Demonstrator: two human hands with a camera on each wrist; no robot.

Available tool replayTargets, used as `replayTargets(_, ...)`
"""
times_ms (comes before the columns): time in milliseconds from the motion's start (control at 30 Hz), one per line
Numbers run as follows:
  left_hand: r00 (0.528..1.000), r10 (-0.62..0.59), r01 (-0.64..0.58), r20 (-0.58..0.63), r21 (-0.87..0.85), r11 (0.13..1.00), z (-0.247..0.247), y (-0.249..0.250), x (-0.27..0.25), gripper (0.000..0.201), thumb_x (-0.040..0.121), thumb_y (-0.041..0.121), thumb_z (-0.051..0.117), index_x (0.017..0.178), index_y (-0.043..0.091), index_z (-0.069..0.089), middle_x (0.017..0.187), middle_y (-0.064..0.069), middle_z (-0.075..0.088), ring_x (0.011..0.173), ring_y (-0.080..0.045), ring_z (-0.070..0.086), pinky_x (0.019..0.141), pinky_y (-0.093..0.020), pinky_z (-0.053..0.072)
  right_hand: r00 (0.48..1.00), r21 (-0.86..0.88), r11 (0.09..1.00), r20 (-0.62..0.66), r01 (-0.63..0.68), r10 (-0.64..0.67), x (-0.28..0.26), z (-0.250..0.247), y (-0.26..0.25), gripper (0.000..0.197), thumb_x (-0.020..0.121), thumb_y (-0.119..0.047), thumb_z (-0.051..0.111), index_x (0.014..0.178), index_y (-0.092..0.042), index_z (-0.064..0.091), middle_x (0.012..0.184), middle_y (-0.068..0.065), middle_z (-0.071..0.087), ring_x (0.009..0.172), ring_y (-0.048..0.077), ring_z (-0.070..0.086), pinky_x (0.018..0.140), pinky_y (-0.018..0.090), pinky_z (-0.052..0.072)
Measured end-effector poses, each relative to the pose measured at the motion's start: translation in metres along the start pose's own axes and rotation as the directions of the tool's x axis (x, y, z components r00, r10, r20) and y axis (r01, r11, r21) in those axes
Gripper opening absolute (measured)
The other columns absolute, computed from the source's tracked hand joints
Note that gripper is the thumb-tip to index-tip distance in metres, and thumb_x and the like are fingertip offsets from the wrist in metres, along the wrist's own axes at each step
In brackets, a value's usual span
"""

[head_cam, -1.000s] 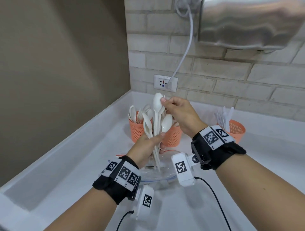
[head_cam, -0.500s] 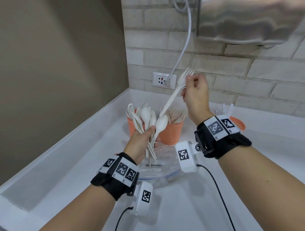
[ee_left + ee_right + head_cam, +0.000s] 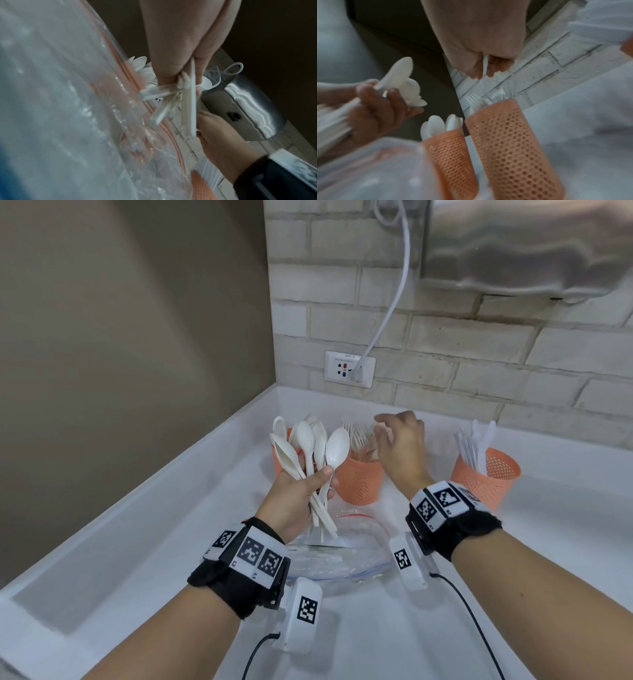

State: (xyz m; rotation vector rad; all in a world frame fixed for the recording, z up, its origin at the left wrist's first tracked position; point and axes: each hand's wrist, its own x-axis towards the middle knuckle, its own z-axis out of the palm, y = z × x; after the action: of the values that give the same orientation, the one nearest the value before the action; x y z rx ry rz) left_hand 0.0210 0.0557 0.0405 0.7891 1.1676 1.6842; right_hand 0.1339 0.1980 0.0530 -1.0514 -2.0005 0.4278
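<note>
The work in hand is sorting white plastic cutlery into mesh cups. The left hand (image 3: 297, 501) grips a bunch of white plastic spoons (image 3: 318, 446) by their handles, bowls up, just in front of the left mesh cup (image 3: 450, 155), which already stands full of spoons. The right hand (image 3: 400, 450) hovers over the middle mesh cup (image 3: 359, 484), where the forks stand tines up. Its thumb and forefinger seem to pinch a thin white fork (image 3: 485, 62), though blur makes that uncertain. To do this step well, the fork should go in handle first and near upright, and be let go only once the handle is inside the rim, so it slots between the other forks rather than riding on their tines. The left hand should keep its grip firm, because the spoon handles splay loosely below the fist. The head view gives the layout: three cups in a row on the white counter (image 3: 137, 542), and a clear zip bag (image 3: 349, 553) under the wrists. Only the right wrist view shows the sliver of fork between the fingertips, and only the left wrist view shows how the spoon handles fan out beneath the clamped fingers.
</note>
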Motion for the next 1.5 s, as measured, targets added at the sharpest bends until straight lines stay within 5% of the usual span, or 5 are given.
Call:
replayTargets(133,1.000,0.017,-0.017,-0.003,-0.082,0.997,-0.002,0.004,0.005,0.023,0.090,0.009,0.056,0.112,0.003,0.055,0.078,-0.005,0.063,0.072,-0.018,0.058,0.063,-0.022,0.051,0.969,0.406,0.913,0.237,-0.027,-0.076,-0.016,-0.018,-0.036,0.020,0.091,-0.027,0.057,0.106,-0.015,0.062,0.103,0.003,0.054,0.090,0.011,0.055,0.083,0.027,0.045)
replayTargets(300,1.000,0.015,-0.016,-0.014,-0.048,0.999,0.014,0.021,0.006,0.033,0.093,0.018,0.052,0.121,0.002,0.056,0.115,-0.018,0.064,0.107,-0.027,0.063,0.085,-0.033,0.056,0.604,0.472,0.850,0.755,-0.232,-0.255,-0.036,-0.024,-0.067,0.052,0.074,0.003,0.069,0.112,-0.026,0.050,0.105,-0.005,0.061,0.097,0.001,0.060,0.084,0.018,0.051)
replayTargets(600,0.993,-0.080,-0.003,0.085,0.707,0.707,-0.009,0.073,0.023,0.085,0.061,0.073,0.060,0.118,0.011,0.057,0.097,0.000,0.065,0.089,-0.013,0.060,0.079,-0.026,0.045,0.827,0.613,0.675,0.562,-0.411,-0.008,-0.028,-0.008,-0.077,0.028,0.086,0.009,0.050,0.110,-0.006,0.052,0.072,0.002,0.058,0.049,0.006,0.054,0.045,0.018,0.044)
replayTargets(967,0.994,-0.035,0.099,-0.101,0.748,0.657,-0.077,0.025,0.088,0.148,0.042,0.043,0.091,0.148,0.032,-0.012,0.153,-0.008,0.021,0.140,-0.023,0.027,0.114,-0.042,0.028,0.874,0.804,0.343,0.440,-0.486,0.207,0.014,0.033,-0.077,0.016,0.087,0.003,0.057,0.087,-0.013,0.054,0.069,0.005,0.056,0.059,0.013,0.056,0.058,0.026,0.052)
replayTargets(1500,0.995,0.072,-0.096,0.065,0.774,0.626,-0.074,0.017,0.083,0.121,0.058,0.014,0.080,0.148,0.030,0.001,0.131,0.007,0.049,0.119,-0.014,0.052,0.096,-0.027,0.044,0.943,0.846,0.416,0.293,-0.333,0.159,0.009,0.093,-0.086,0.049,0.064,-0.004,0.079,0.106,0.001,0.053,0.089,0.015,0.064,0.087,0.028,0.067,0.085,0.048,0.056)
